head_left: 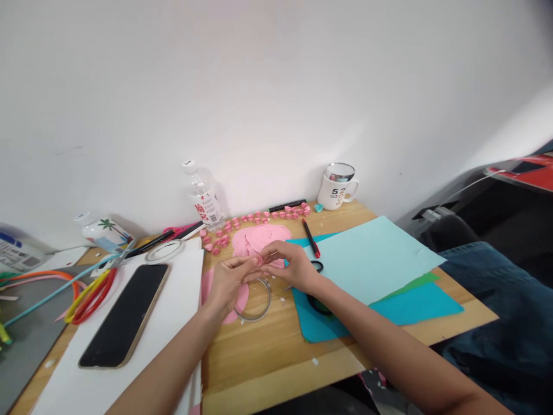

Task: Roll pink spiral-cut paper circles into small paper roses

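Both hands meet over the table's middle, pinching a small pink rolled piece of paper [260, 260] between their fingertips. My left hand [231, 282] grips it from the left, and my right hand [294, 265] from the right; the fingers cover most of it. Just behind them lies a pile of pink paper cutouts [254, 235]. Below the fingers a roll of tape [268, 305] rests flat, partly over a pink paper sheet [242, 300]. Several small pink paper rosettes [219, 242] stand in a line towards the wall. Black-handled scissors [317, 305] show partly beneath my right forearm.
At right, a pale blue sheet [371, 259] overlaps a blue one [415, 308]. A red-and-black pen [310, 237], a mug [334, 190] and a plastic bottle [203, 199] stand or lie behind. At left are a phone [125, 317] on white paper and red-and-yellow scissors [94, 297].
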### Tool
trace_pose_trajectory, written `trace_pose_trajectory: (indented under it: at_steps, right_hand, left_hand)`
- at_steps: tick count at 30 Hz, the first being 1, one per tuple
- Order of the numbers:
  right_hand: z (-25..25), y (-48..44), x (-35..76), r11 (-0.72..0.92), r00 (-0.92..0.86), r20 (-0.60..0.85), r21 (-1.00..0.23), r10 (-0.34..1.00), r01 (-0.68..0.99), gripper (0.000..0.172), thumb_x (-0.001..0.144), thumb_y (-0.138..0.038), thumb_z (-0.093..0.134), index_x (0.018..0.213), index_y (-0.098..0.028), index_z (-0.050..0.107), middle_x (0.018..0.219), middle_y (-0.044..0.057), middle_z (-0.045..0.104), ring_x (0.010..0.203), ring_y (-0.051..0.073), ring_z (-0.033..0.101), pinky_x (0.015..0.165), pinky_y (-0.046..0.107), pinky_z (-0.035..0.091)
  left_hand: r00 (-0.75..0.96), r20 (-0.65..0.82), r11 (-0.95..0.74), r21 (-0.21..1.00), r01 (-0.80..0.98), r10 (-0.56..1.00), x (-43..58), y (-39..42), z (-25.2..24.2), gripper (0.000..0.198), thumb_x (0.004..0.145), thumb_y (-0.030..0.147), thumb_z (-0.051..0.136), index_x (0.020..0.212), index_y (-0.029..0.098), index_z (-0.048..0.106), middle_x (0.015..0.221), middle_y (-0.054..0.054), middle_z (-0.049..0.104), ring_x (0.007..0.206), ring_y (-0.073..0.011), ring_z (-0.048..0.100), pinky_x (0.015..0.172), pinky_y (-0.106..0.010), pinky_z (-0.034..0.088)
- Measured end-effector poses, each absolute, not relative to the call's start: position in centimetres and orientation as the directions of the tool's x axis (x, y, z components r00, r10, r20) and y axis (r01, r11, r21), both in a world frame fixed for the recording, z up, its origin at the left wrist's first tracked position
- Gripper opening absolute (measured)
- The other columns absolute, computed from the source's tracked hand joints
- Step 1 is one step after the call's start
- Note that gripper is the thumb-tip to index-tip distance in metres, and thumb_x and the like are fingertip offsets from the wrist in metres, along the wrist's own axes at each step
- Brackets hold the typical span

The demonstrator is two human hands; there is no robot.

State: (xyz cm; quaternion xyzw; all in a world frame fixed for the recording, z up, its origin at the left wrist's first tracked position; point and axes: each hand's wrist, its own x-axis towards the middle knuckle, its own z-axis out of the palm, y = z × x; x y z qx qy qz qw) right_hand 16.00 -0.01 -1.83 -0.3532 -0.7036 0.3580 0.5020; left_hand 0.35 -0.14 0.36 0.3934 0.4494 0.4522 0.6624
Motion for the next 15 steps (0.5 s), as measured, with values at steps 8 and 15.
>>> trace_pose_trajectory:
  at_steps: [8,15]
  right_hand:
    - [-1.93,-0.22,15.69,0.537,-0.197,0.501,-0.809,0.842,0.239,0.01,0.076,-0.023,0.055,0.082,-0.018,0.062,0.077,0.003,0.064,0.07,0.013,0.059,0.065,0.027,0.051]
    - [-2.53,-0.24,15.46,0.631,-0.182,0.607,-0.712,0.774,0.308,0.021,0.071,-0.025,0.064,0.092,-0.02,0.061,0.08,0.005,0.064,0.071,0.014,0.056,0.062,0.027,0.05]
  left_hand:
    - [0.155,-0.298,0.332,0.893,-0.302,0.942,0.31,-0.04,0.55,0.018,0.053,0.019,0.076,0.064,0.008,0.066,0.066,-0.008,0.07,0.067,-0.0207,0.066,0.073,-0.032,0.052]
    - [0.179,-0.328,0.372,0.859,-0.352,0.928,0.35,0.04,0.53,0.02,0.053,0.017,0.076,0.067,0.008,0.065,0.067,-0.009,0.07,0.066,-0.0204,0.067,0.071,-0.031,0.053]
